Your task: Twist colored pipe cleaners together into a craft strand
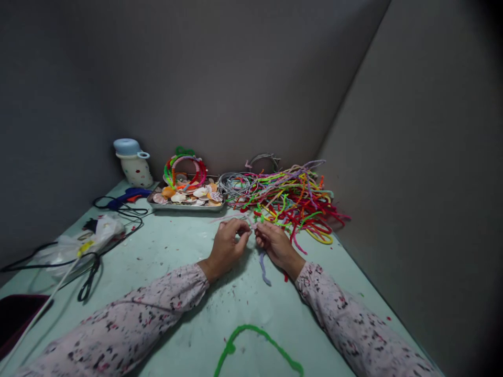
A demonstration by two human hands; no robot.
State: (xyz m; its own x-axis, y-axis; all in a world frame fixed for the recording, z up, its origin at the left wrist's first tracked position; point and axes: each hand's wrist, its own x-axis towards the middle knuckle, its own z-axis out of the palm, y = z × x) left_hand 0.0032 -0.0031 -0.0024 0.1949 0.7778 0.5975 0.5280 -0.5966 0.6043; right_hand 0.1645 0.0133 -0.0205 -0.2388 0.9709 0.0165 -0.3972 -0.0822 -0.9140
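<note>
Shell tray [184, 207], spotted jug [135, 168] and plastic bag [74, 245] sit left.

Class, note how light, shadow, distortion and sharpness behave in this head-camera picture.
Head view: dim, even light, with the right edge darkening to black; soft shadows lie on the table under both forearms; wide-angle stretch enlarges the near sleeves; the left hand and right hand pinching the lilac pipe cleaner look slightly soft; no glare shows.
</note>
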